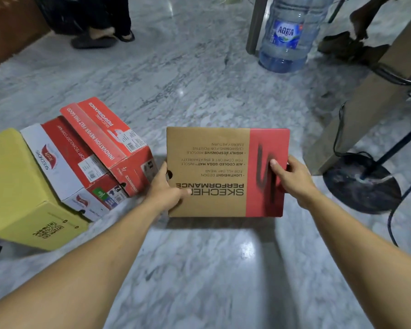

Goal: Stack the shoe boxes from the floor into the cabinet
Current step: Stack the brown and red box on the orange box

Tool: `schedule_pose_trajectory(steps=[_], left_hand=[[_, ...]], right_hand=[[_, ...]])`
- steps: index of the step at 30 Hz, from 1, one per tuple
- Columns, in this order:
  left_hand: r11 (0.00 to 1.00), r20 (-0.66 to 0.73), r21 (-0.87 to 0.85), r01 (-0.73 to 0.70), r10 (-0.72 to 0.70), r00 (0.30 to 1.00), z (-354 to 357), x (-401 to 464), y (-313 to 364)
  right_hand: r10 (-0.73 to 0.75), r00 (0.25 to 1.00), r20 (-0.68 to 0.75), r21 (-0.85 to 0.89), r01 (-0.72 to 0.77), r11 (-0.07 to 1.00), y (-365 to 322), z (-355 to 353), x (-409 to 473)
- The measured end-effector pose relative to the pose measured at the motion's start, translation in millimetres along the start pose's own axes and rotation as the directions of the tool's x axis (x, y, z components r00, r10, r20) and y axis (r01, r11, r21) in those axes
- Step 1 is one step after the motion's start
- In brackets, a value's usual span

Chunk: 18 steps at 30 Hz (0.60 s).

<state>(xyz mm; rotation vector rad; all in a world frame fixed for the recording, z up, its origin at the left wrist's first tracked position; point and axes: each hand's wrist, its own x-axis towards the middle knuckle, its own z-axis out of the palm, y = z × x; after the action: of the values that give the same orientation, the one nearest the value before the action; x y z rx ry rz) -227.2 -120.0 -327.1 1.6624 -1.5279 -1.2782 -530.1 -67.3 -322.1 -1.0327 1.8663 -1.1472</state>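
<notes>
A brown and red shoe box (214, 167) with black lettering is held between both hands just above the marble floor, lid facing up. My left hand (166, 193) grips its left edge, thumb on the lid. My right hand (292, 179) grips the right edge over the red band. To the left on the floor lie a red shoe box (105, 134), a white and red shoe box (67, 162) and a yellow box (17, 186), side by side and touching. No cabinet interior shows.
A large blue water jug (287, 36) stands at the back right beside a wooden leg (365, 110). A black round stand base (361, 186) with cables sits on the right. A person's sandalled feet (97, 36) are at the back left.
</notes>
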Motion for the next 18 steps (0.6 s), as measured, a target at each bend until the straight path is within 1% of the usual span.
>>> schedule_pose_trajectory(steps=[2, 4, 7, 9, 10, 13, 15, 18], left_hand=[[1.0, 0.014, -0.011, 0.026, -0.025, 1.0, 1.9, -0.9, -3.2], [1.0, 0.031, -0.003, 0.018, -0.018, 0.999, 3.7, -2.6, -4.8], [0.999, 0.05, 0.04, 0.007, -0.009, 0.999, 6.3, -5.6, -6.5], [0.999, 0.074, 0.048, 0.003, -0.007, 0.997, 7.6, -9.2, -8.9], [0.998, 0.085, 0.058, -0.011, 0.006, 0.996, 8.5, -11.0, -11.2], [0.991, 0.133, 0.117, -0.072, 0.056, 0.989, 10.0, -16.5, -19.3], [0.981, 0.166, 0.164, -0.104, 0.076, 0.983, 9.5, -20.1, -22.3], [0.959, 0.206, 0.227, -0.172, 0.126, 0.971, 11.3, -21.3, -23.9]], right_hand=[[-0.055, 0.999, 0.001, -0.079, 0.055, 0.995, 2.9, 1.4, 3.6], [-0.068, 0.998, 0.011, -0.111, 0.068, 0.992, 3.3, 0.4, 3.8], [-0.029, 0.999, -0.034, -0.138, 0.024, 0.99, 2.1, 0.8, -5.0], [-0.033, 0.996, -0.077, -0.205, 0.016, 0.979, 8.6, 2.3, -10.2], [-0.038, 0.996, -0.074, -0.245, 0.019, 0.969, 14.1, 2.4, -12.5], [0.004, 1.0, -0.006, -0.354, -0.006, 0.935, 27.9, 0.4, -24.4], [0.016, 0.998, 0.06, -0.366, 0.007, 0.931, 28.6, -1.6, -36.9], [0.002, 0.979, 0.204, -0.365, 0.074, 0.928, 19.6, -3.8, -51.5]])
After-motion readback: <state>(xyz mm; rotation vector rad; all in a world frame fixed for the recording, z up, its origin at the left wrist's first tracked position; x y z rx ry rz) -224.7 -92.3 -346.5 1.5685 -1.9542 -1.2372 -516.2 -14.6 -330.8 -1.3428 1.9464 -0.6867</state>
